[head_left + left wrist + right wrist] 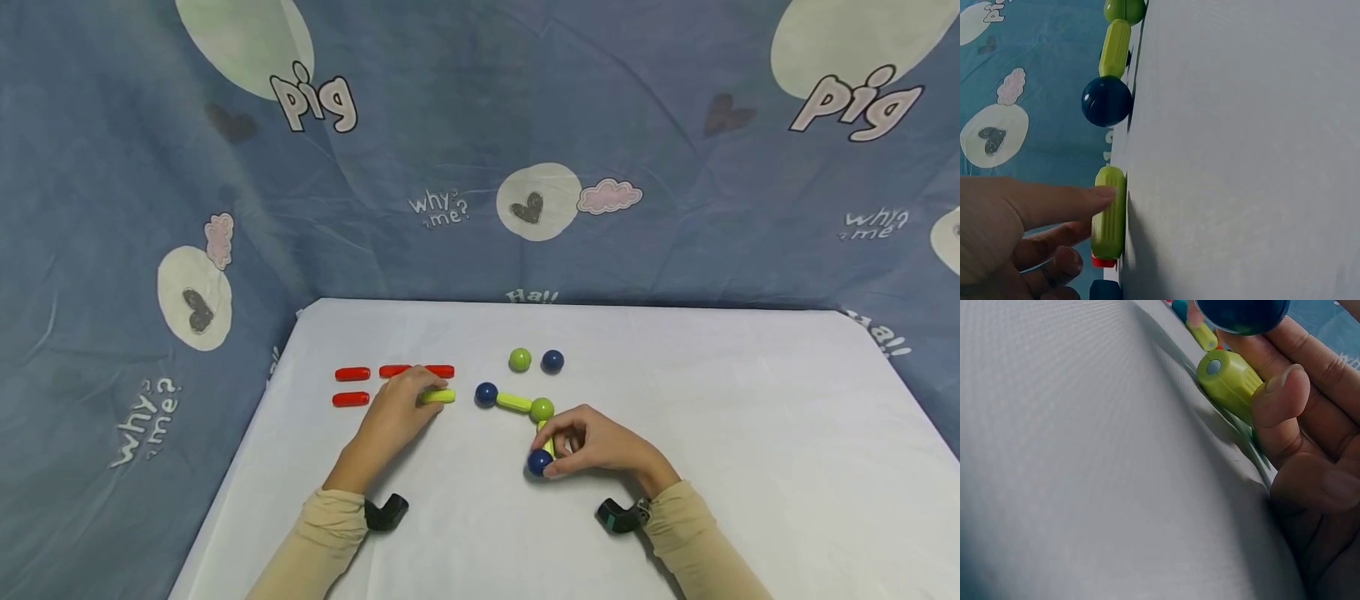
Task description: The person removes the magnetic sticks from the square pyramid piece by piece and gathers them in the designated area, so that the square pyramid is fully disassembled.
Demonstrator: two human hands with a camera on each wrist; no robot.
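Observation:
Thumb and fingers of my left hand [397, 408] pinch a yellow-green rod [442, 397]; in the left wrist view the thumb lies along this ribbed rod [1110, 219]. To its right, a blue ball [486, 394], a yellow-green rod [513, 402] and a green ball [542, 409] form a line. A second rod [549, 448] runs from the green ball toward me, partly behind my right hand [603, 442]. That hand pinches a blue ball [539, 463] at the rod's near end. In the right wrist view, the rod's silver tip [1213, 366] shows close below the ball [1244, 312].
Several red rods [352, 374] lie at the left of the white table [750, 417], some partly behind the left hand. A loose green ball [520, 360] and blue ball [552, 361] sit farther back. A blue piece [1105, 290] shows below the left hand's rod. Patterned cloth [450, 125] hangs behind.

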